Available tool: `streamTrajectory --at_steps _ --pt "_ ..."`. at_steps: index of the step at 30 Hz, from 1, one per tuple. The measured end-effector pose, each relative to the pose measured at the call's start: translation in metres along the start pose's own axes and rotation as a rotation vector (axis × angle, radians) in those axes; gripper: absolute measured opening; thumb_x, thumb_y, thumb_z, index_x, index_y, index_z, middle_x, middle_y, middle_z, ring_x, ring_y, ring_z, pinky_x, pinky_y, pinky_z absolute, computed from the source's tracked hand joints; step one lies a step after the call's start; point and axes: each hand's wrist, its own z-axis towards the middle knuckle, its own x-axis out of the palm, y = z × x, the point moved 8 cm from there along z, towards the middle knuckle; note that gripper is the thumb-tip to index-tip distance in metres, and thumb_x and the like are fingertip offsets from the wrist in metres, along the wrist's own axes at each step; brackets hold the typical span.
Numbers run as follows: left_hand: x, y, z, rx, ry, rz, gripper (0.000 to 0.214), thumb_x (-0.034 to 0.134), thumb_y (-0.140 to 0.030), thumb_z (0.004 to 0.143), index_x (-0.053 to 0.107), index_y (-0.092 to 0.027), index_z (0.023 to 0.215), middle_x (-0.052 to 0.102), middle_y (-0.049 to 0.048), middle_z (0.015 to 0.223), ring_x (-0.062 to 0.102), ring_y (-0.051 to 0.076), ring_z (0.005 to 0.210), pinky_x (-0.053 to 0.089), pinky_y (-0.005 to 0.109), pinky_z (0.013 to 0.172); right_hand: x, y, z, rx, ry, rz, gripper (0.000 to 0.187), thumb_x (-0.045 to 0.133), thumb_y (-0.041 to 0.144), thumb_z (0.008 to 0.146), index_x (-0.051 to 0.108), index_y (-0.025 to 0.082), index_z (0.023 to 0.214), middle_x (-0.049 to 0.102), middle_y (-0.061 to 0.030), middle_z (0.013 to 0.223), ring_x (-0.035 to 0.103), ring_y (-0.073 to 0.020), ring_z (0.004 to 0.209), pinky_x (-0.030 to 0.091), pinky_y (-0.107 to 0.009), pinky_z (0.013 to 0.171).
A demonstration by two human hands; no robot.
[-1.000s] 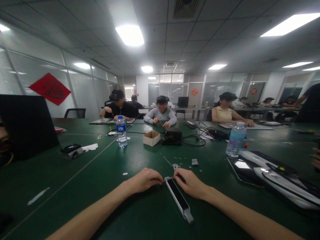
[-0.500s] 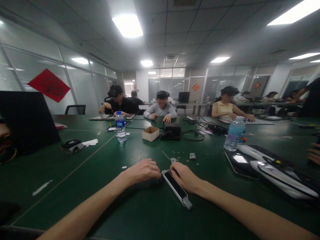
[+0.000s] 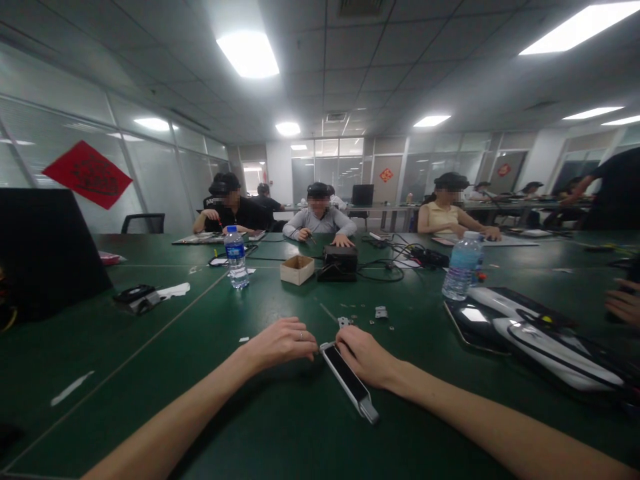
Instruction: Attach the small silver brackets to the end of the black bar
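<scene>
A long, narrow white device with a black panel [image 3: 347, 375] lies slantwise on the green table [image 3: 240, 427], its grey tapered end towards me. My right hand [image 3: 365, 353] is closed on the right side of its far end, with the fingertips partly hidden. My left hand [image 3: 285, 343], a ring on one finger, is closed with bent fingers beside the device's far left corner. Whatever its fingertips hold, if anything, is too small to make out. Just beyond my right hand lie a small metal plate [image 3: 343, 322], another metal bracket [image 3: 381, 313] and several tiny pieces.
Farther off stand a small open box [image 3: 297, 269], a black box [image 3: 338, 263] and a water bottle [image 3: 237, 257]. To the right are a large bottle [image 3: 461, 267] and a white-and-black appliance [image 3: 555, 350]. A black panel [image 3: 47, 247] rises at left. Several people sit beyond.
The whole view has shifted slightly, so most things sit a little farther left. Both my hands keep nearly the same pose at the device. The person opposite has a hand on the black box.
</scene>
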Motion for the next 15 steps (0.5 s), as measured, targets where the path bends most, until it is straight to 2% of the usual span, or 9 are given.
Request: streamTrajectory --at_steps 15 --pt "0.016 0.021 -0.01 -0.189 -0.1 -0.591 0.016 0.063 -0.031 0.092 0.073 -0.019 0.094 0.074 0.004 0.089 0.062 0.014 0.077 0.046 0.023 0.074 0.004 0.004 -0.001 -0.064 0.044 -0.01 0.016 0.042 0.011 0.093 0.056 0.016 0.085 0.06 -0.0065 0.085 0.054 -0.0161 0.077 0.048 -0.028 0.07"
